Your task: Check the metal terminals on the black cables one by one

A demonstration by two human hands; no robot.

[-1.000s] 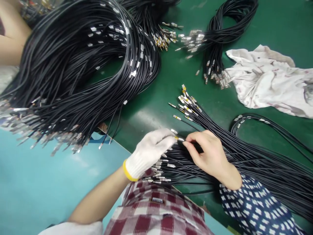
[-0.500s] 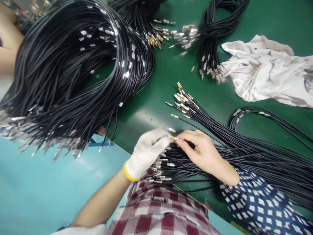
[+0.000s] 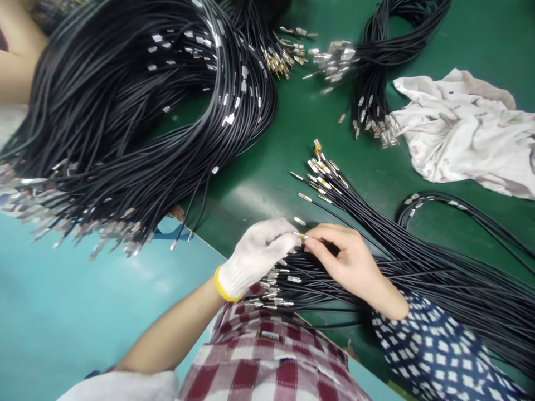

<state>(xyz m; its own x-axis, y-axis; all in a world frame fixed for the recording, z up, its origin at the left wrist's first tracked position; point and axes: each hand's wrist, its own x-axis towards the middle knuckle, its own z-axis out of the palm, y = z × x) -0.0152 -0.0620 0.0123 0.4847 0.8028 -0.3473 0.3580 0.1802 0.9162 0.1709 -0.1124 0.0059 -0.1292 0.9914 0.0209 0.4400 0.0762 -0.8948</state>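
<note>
My left hand, in a white knit glove with a yellow cuff, pinches the metal tip of a black cable. Bare, my right hand grips the same cable end from the right, thumb against fingers. Between them shows the cable's small silver and yellow connector. Just above my fingers is another small silver piece. Under my hands lie several black cables with silver ends near the table edge. Beyond them fans out a bundle of cables with silver and yellow tips.
A big coil of black cables fills the upper left, its ends overhanging the green table. Another bundle lies at the back, beside a crumpled white cloth. A person's bare arm shows at the far left.
The view has shifted slightly, so most things on the table sit a little further right. Both hands keep their pinch on the cable end, whose connector looks slightly turned.
</note>
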